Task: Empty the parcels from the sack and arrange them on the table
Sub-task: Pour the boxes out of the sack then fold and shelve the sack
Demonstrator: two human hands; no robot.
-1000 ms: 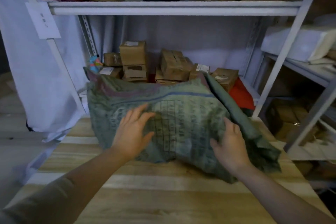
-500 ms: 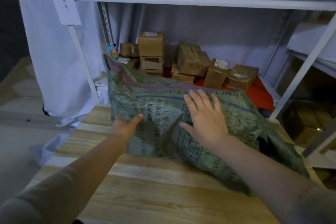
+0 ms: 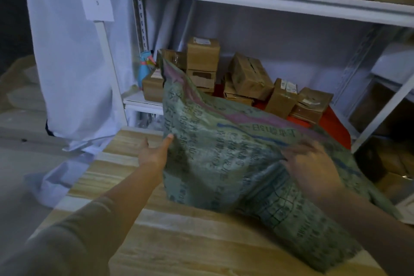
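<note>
Nearest, on the wooden table [image 3: 183,237], the green woven sack [image 3: 242,163] lies bulging, its far corner now pulled up into a peak against the shelf behind. Half a second ago the right hand [image 3: 311,168] lay flat on top of the sack; now it has dropped to the near right face and looks to be bunching the fabric, though motion blur hides whether the fingers really close on it (I cannot tell). The left hand [image 3: 154,154] has slid to the sack's left edge, open wide, thumb pressing the cloth and palm facing it.

My reading: the person has gone from patting the sack to hunting for a hold to upend it, so emptying has not yet begun.

No parcel from the sack shows; its mouth is not visible, probably at the lower right, where the fabric runs out of view. Beyond, cardboard boxes [image 3: 251,76] crowd the lower shelf.
</note>
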